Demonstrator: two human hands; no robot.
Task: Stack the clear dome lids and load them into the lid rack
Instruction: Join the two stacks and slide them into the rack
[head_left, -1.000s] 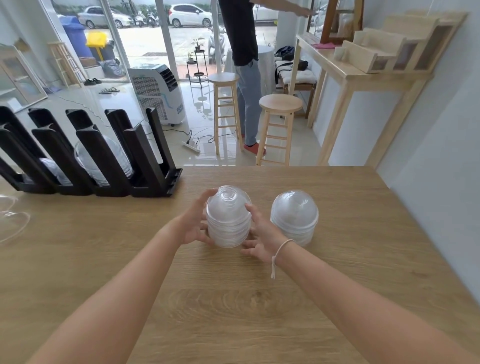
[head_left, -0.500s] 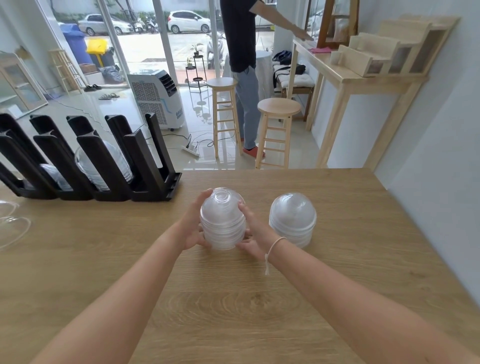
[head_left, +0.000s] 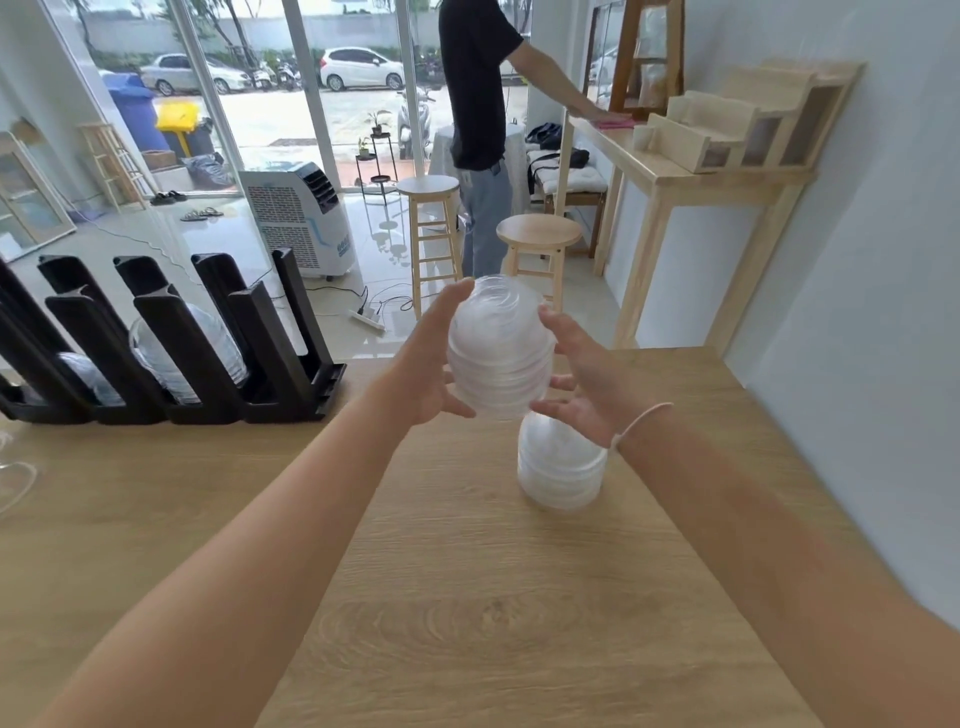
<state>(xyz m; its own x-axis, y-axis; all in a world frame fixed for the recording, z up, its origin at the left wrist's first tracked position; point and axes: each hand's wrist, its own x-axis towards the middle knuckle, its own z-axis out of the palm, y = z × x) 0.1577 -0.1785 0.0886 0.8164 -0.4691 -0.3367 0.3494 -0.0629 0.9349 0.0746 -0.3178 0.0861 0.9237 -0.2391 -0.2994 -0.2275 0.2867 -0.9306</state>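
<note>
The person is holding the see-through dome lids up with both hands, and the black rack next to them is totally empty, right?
Not quite. The head view shows both hands, left hand and right hand, holding the stack of clear plastic dome lids up, but the black slotted lid rack is not empty: clear lids already sit in its slots.

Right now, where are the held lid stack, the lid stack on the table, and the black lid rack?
held lid stack (head_left: 500, 353): head view, middle of its ribbed side.
lid stack on the table (head_left: 558, 475): head view, lower rim band.
black lid rack (head_left: 270, 338): head view, rightmost front upright.
</note>
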